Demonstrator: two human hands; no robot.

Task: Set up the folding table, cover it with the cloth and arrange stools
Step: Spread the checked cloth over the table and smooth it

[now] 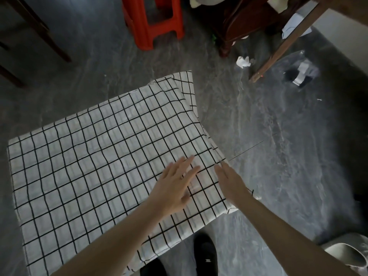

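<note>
Down at floor level in the head view, we're looking at the tabletop (229, 210) already hidden under the checked cloth (99, 166), white with thin black grid lines, draped over the edges on the far and right sides. You can only make out the surface as the flat shape underneath, so we can't say much about it.

Our left hand (175, 188) lies flat on the cloth near the right edge, fingers (187, 162) straight and spread a bit, holding nothing. Our right hand (231, 182) sits just beside it at the very edge of the cloth, seen side-on, fingers straight and close together, also gripping nothing as far as we can tell. A loose black thread (247, 150) sticks out from the cloth edge right by those fingertips.

Further off, a red plastic stool (151, 22) stands on the grey floor (278, 126), well apart from the covered surface. Dark wooden furniture legs (225, 48) show at top right, with a crumpled white paper (243, 61) near them. Our black shoes (205, 253) peek out at the bottom.
</note>
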